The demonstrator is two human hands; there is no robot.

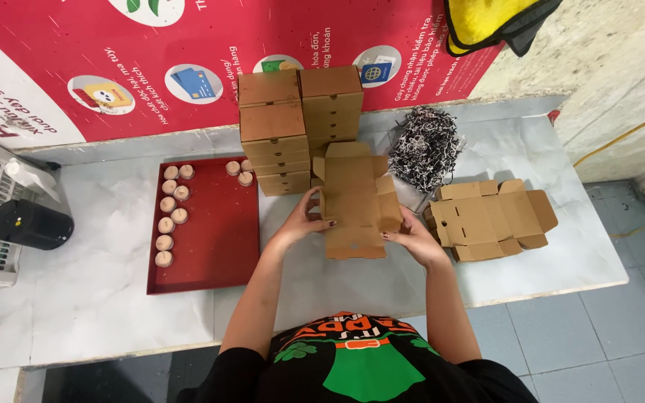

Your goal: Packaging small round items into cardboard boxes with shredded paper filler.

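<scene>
Left hand and right hand each pinch a side edge of a flat die-cut cardboard box blank, held just above the marble worktop with flaps free to fold. Folded boxes stand stacked behind it, more blanks lie right, shredded paper filler beyond, and a red tray of small round pieces left, all within reach.

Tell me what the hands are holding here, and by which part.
Both hold one flat cardboard box blank: left hand at its left edge, right hand at its lower right edge.
</scene>
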